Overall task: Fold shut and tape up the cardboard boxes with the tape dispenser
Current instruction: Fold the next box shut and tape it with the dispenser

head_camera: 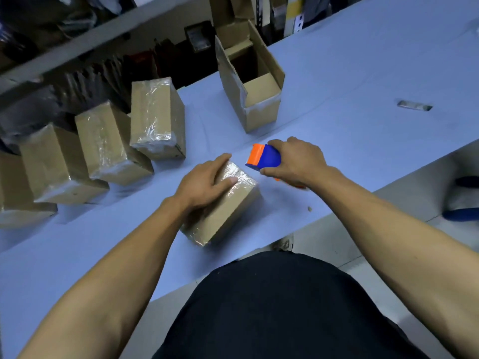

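Your left hand point(204, 181) presses flat, fingers straight, on the taped box point(228, 206); your right hand point(295, 159) grips the tape dispenser point(263, 158) just beside it on the table point(363, 73).

A packing room: taped boxes point(155, 117) line a worktable point(363, 73) beside shelving point(77, 40).

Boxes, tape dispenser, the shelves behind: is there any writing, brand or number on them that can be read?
None can be read.
Taped boxes: plain cardboard under shiny tape, no print visible.
Box under the left hand: no print visible.
Open box: blank.
Tape dispenser in the right hand: blue and orange, no logo visible.
Framed item on the shelves: too blurred to read.
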Demonstrator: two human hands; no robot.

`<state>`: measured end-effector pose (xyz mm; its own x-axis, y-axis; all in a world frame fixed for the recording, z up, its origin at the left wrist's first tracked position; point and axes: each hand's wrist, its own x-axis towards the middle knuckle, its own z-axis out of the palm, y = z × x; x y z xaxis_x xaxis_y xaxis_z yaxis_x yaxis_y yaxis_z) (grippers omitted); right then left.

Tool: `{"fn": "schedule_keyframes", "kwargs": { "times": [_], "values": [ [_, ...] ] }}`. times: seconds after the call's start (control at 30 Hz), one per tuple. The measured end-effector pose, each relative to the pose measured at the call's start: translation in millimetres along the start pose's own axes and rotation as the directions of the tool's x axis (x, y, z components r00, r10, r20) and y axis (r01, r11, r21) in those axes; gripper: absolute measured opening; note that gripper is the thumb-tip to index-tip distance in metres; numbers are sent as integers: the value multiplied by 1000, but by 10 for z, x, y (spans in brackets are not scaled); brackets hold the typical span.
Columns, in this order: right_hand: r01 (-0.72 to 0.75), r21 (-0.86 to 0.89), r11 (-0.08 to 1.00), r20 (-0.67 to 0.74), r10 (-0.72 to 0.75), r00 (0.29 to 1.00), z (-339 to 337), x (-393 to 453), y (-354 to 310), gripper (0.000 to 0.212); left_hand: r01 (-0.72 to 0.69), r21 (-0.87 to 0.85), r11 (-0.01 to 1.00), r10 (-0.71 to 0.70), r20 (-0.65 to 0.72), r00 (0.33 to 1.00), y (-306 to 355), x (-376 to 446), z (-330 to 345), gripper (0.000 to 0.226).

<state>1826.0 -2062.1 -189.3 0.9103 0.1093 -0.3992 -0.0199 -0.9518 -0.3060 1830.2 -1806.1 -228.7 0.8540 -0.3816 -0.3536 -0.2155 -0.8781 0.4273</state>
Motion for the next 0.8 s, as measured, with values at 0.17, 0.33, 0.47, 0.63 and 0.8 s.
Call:
{"fn": "schedule_keyframes", "kwargs": {
  "times": [0.17, 0.33, 0.47, 0.63, 0.8],
  "values": [
    [154, 170, 973, -80, -142, 987, -365, -53, -67, 57, 215, -23, 976, -216, -44, 975, 208, -55, 90, 56],
    [281, 84, 956, -139, -268, 953, -467, -128, -237, 58, 178, -283, 942, -233, -174, 957, 223, -159, 34, 69],
    [322, 98, 942, -192, -300, 934, -429, -179, -275, 60, 179, -862, 474, -410, -36, 911, 347, -104, -284, 29],
    [356, 106, 929, -246, -322, 914, -415, -199, -324, 66, 303, -944, 128, -218, 271, 937, 432, -54, -524, 17],
    [346, 93, 934, -271, -311, 911, -439, -256, -366, 67, 235, -940, 247, -225, 181, 958, 387, -27, -556, 13]
  ]
}}
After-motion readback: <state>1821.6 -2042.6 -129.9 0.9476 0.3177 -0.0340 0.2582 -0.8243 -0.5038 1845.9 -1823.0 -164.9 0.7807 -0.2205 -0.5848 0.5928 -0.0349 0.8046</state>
